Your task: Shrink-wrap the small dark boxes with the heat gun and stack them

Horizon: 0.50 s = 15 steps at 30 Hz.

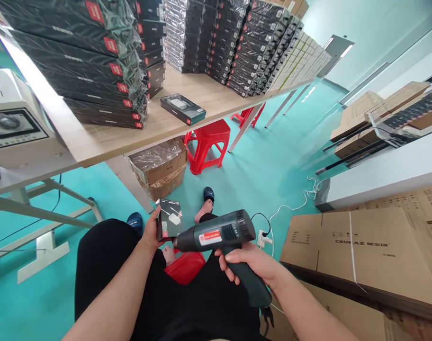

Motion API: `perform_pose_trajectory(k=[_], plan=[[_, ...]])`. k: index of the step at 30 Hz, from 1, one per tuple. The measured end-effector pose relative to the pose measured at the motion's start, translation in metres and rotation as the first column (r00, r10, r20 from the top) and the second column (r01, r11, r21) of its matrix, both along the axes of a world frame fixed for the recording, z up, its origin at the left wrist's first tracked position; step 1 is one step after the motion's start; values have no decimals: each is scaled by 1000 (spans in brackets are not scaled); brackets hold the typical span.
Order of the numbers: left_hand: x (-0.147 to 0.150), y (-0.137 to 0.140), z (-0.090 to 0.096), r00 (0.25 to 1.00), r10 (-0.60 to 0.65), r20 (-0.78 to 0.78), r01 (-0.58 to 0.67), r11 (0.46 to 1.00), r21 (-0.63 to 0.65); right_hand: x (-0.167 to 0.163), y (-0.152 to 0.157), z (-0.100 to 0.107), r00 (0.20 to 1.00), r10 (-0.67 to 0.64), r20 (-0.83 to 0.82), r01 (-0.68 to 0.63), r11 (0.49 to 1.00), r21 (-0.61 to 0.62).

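My right hand (249, 260) is wrapped round the handle of a dark green heat gun (221, 232) with a red and white label. The gun's nozzle points left, close to a small black box (170, 219) that has a white charger and cable printed on its face. My left hand (152, 232) grips that box by its left edge, above my lap. Whether the nozzle touches the box I cannot tell, since the tip overlaps the box's lower corner.
Stacks of film-wrapped black boxes (95, 71) stand on the wooden table (105, 139), with one flat box (183, 108) near its edge. Below are an open carton (166, 173) and a red stool (211, 137). Large cartons (344, 255) flank my right, beside a white power strip (264, 239).
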<state>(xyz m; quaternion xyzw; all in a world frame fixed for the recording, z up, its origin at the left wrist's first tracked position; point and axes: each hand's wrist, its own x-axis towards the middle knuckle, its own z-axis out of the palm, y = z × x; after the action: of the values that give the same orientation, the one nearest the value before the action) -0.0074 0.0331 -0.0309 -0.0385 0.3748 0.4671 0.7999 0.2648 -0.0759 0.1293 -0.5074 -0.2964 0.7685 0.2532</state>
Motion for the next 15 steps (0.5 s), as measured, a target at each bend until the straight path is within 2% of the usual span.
perform_pose_trajectory(k=[2, 4, 6, 9, 13, 15], plan=[[0, 2, -4, 997, 78, -17, -78, 997, -6, -1, -2, -2, 988, -155, 23, 154, 987, 32], [0, 3, -7, 993, 116, -23, -118, 990, -73, -7, -3, -5, 967, -248, 66, 245, 968, 52], [1, 4, -9, 990, 135, -52, -141, 979, -147, -18, -6, -8, 974, -220, 58, 218, 975, 38], [2, 3, -12, 980, 168, -103, -184, 969, -167, -39, -8, -14, 987, -152, -46, 154, 987, 51], [-1, 1, -14, 986, 154, -63, -164, 965, -204, -50, -4, -21, 947, -321, -12, 320, 941, 112], [-2, 1, -15, 987, 155, -49, -162, 962, -219, -46, -2, -23, 938, -343, 50, 337, 936, 102]])
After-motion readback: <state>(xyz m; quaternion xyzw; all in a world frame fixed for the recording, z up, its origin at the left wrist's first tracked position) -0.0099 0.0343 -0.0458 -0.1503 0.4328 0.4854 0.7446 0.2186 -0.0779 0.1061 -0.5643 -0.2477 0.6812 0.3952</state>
